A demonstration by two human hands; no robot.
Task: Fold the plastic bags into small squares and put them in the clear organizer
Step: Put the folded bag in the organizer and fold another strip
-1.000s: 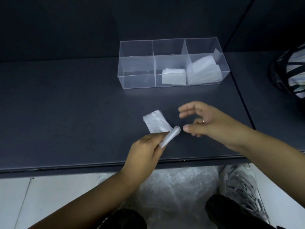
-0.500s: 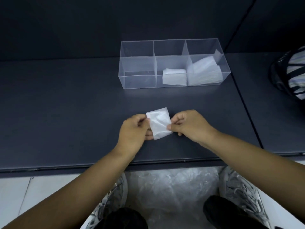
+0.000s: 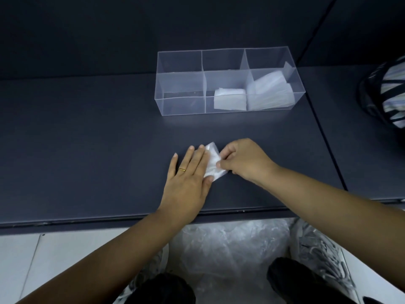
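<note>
L hand (image 3: 188, 174) lies flat, fingers straight, pressing small folded translucent white plastic bag (image 3: 213, 163) onto dark grey matte surface (image 3: 87, 150) near front edge, approx mid-width. R hand (image 3: 243, 161) pinches bag's right edge. Toward back edge: clear rectangular 3-compartment plastic organizer (image 3: 182, 106), w/ folded white squares (image 3: 230, 98) in mid & right compartments.

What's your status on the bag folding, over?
Left hand flat, pressing bag to table. Right hand pinching bag's right edge. Bag partly folded, not yet in organizer. Nothing between bag and organizer.
</note>
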